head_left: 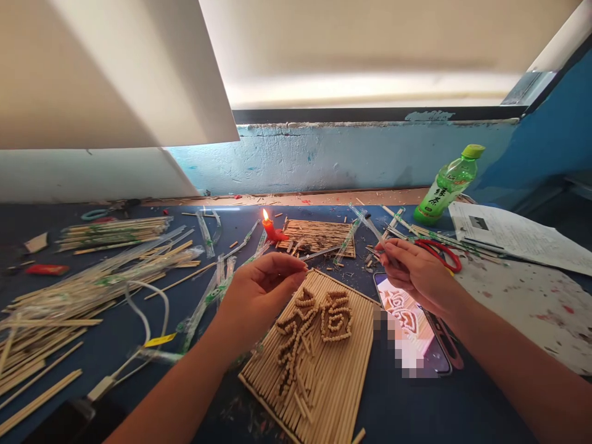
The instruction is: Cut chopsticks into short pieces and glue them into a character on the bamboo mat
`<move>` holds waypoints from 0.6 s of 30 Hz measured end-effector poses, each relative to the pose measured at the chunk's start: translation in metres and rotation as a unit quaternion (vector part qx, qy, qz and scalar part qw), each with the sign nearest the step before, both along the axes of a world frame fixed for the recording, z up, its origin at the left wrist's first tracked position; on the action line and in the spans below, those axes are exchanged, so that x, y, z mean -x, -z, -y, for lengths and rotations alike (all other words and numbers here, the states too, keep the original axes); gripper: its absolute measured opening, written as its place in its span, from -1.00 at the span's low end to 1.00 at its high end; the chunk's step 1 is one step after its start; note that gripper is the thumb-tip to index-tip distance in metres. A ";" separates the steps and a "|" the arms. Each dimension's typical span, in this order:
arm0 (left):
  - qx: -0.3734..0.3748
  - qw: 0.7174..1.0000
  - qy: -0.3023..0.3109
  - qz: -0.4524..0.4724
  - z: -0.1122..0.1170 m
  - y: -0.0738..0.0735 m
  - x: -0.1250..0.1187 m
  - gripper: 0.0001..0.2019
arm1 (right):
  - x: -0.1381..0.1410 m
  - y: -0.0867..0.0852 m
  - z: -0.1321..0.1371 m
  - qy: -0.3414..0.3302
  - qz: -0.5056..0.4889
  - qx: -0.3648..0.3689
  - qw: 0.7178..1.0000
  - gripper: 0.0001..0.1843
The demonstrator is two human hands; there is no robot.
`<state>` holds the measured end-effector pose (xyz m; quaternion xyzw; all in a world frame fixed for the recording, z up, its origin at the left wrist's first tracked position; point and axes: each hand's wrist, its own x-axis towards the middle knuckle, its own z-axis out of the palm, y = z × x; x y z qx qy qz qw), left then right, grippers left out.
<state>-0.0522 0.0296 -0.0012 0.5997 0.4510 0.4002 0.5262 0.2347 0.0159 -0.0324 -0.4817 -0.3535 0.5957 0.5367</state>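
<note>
My left hand [263, 288] is closed in a pinch just above the top left corner of a mat of wooden sticks [342, 376]; what it pinches is too small to name. Small stick pieces form characters [314, 327] on the mat. My right hand [414, 271] is closed around a clear glue stick [370, 227] that points up and left toward a burning red candle [269, 229]. Under my right hand lies a phone [414, 336] showing a picture.
Bundles of wooden sticks and clear wrappers [83, 277] cover the left side. A second stick mat [319, 236] lies behind the candle. Red scissors [441, 251], a green bottle [448, 184], papers [518, 237] and a white cable [148, 308] are around. A blue wall rises behind.
</note>
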 end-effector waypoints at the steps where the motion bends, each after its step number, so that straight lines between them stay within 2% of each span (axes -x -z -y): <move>1: -0.014 1.000 0.011 -0.014 0.001 -0.001 0.003 -0.89 | -0.002 0.001 -0.002 0.006 -0.002 0.001 1.000 -0.83; 6: -0.090 0.982 0.091 -0.137 0.011 -0.007 0.013 -0.91 | -0.007 0.005 -0.005 0.008 -0.001 -0.002 1.000 -0.83; 9: -0.115 0.968 0.119 -0.188 0.018 -0.014 0.012 -0.91 | -0.007 0.005 -0.005 0.004 0.001 -0.003 1.000 -0.82; 15: -0.173 0.941 0.109 -0.269 0.036 -0.032 0.011 -0.88 | -0.008 0.006 -0.005 0.002 0.010 -0.005 1.000 -0.85; 18: -0.202 0.925 0.102 -0.306 0.047 -0.033 0.013 -0.87 | -0.008 0.006 -0.006 0.003 0.017 -0.008 1.000 -0.87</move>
